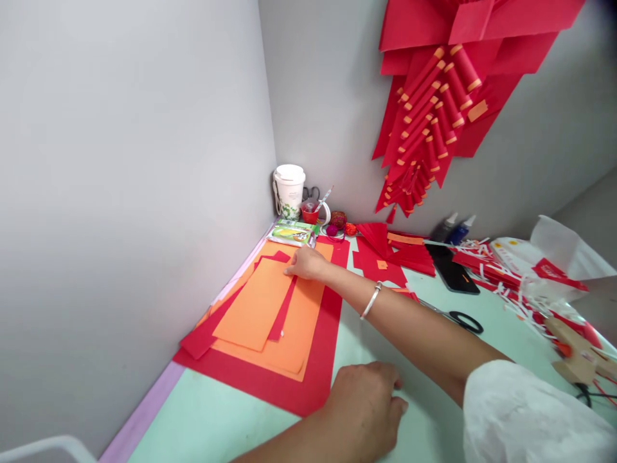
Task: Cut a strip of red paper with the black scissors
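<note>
My right hand (306, 263) reaches far across the table, a silver bracelet (371, 300) on its wrist. It lies flat on the top edge of a loose orange sheet (255, 305). That sheet rests on a stack of a red strip, a bigger orange sheet (301, 321) and a large red sheet (328, 334). My left hand (364, 405) rests near me on the pale green table (202, 424), at the red sheet's near corner. Its fingers are curled under and I see nothing in them.
The stack lies in the corner against the grey wall. A white lidded cup (289, 191), small packets and beads stand at the back. Black scissors (457, 318), a phone (453, 273), glue bottles, red paper scraps and a plastic bag crowd the right. A red paper firecracker decoration (434, 116) hangs on the wall.
</note>
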Demonstrator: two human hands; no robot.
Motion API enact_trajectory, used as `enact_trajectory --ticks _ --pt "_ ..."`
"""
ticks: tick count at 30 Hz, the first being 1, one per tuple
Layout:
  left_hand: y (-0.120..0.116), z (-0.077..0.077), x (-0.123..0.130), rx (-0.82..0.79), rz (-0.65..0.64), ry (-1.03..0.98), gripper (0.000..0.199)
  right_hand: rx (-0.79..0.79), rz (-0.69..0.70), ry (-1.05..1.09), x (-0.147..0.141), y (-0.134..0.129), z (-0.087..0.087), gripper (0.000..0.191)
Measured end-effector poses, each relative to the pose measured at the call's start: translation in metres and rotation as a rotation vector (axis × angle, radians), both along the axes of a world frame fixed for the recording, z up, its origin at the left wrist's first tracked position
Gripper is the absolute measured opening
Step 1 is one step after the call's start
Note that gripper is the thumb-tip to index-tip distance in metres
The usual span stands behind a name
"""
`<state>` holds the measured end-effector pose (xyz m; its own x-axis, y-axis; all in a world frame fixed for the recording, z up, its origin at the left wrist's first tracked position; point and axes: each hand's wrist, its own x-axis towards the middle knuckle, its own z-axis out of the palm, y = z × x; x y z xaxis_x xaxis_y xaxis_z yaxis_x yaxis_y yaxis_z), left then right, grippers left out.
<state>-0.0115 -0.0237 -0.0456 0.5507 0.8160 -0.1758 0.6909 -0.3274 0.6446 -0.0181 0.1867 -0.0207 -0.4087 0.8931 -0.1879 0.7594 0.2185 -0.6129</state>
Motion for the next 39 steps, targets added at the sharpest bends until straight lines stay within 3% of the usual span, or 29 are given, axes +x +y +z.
enact_trajectory --ticks 4,9,13,17,23,32,39 --pt "0.0 0.0 -0.001 0.02 -0.04 0.013 0.026 -0.106 0.057 0.14 0.013 0.008 0.001 0.022" --pt "0.0 0.001 -0.001 0.026 -0.075 0.035 0.029 -0.21 0.048 0.338 0.068 0.025 0.011 0.018" --pt "0.002 0.003 -0.001 0.036 -0.127 0.059 0.029 -0.341 0.049 0.345 0.105 0.029 0.007 0.011" --pt "0.003 0.007 -0.001 0.012 -0.148 0.065 0.031 -0.428 0.05 0.337 0.116 0.024 0.003 0.017" --pt "0.003 0.01 0.0 -0.001 -0.152 0.064 0.032 -0.5 0.015 0.451 0.102 0.022 0.008 0.017" --pt "0.002 0.006 0.0 0.017 -0.153 0.065 0.03 -0.511 -0.02 0.542 0.038 0.005 -0.001 0.012" --pt "0.0 0.005 0.0 0.039 -0.163 0.062 0.029 -0.391 -0.057 0.297 0.018 -0.007 -0.003 0.024"
